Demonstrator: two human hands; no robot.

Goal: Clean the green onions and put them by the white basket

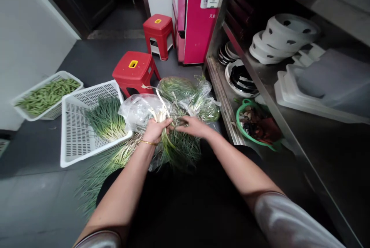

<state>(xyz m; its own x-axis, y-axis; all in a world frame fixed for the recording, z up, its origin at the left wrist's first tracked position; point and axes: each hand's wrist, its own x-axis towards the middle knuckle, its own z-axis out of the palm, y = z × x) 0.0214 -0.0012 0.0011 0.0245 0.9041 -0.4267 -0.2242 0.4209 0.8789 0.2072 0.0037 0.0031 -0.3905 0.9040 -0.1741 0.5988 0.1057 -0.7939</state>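
My left hand (156,129) is wrapped round a small bunch of scallions (160,114), their white ends pointing up and away and green leaves hanging below. Close beside it, my right hand (192,126) has its fingers curled together at the stalks; what lies between its fingertips is too small to make out. More scallions (185,145) lie under both hands, partly on clear plastic. Another loose pile of scallions (106,167) spreads over the floor by my left forearm. In a white basket (75,132) on the left sits a bundle of scallions (107,118) with white ends toward me.
Clear plastic bags (144,107) and bagged greens (179,88) lie ahead. Beyond them stand two red stools, one near (134,71) and one farther (158,34). A basket of green beans (49,95) is far left. A metal shelf (260,90) with dishes and a green-rimmed basket (239,122) borders the right.
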